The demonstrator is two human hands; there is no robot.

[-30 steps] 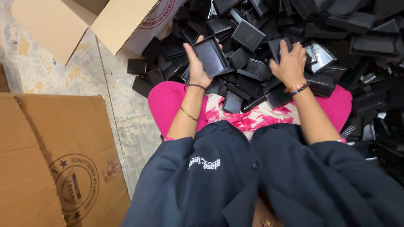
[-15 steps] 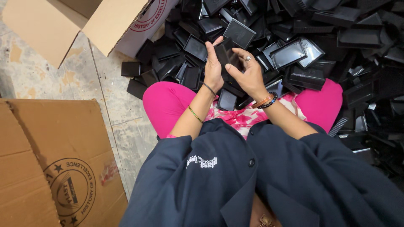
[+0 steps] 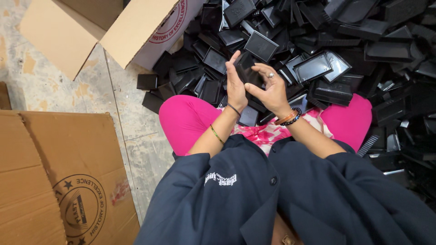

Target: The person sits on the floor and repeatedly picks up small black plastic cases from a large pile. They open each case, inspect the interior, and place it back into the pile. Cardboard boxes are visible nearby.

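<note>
Head view
Floor: worn concrete [image 3: 122, 122], pale and patchy, running between the cardboard and the black heap.
Heap: black plastic trays [image 3: 363, 54] piled loose over the upper right, too many and too tangled to count.
Held tray: one black tray [image 3: 247, 70], raised above the heap, between the two hands, edge toward the camera.
Left hand: [image 3: 235, 88] flat against the tray's left side, fingers straight and pointing up, thumb tucked behind.
Right hand: [image 3: 269, 88] curled round the tray's right side, fingers bent over its top edge, a ring on one finger.
Grip: both hands closed in on the same tray, palms facing each other, the tray pressed between them.
Wrists: thin dark band and a gold bangle [image 3: 216, 134] on the left arm; beaded bracelets [image 3: 289, 118] on the right.
Lap: two pink knees [image 3: 186, 120] just below the hands, heap touching them.
Jacket: dark blue [image 3: 254, 204], filling the bottom of the view.
Boxes: two in view, one open carton [image 3: 136, 27] at upper left touching the heap, one flat cardboard box [image 3: 54, 181] at lower left, well apart from the hands.
</note>
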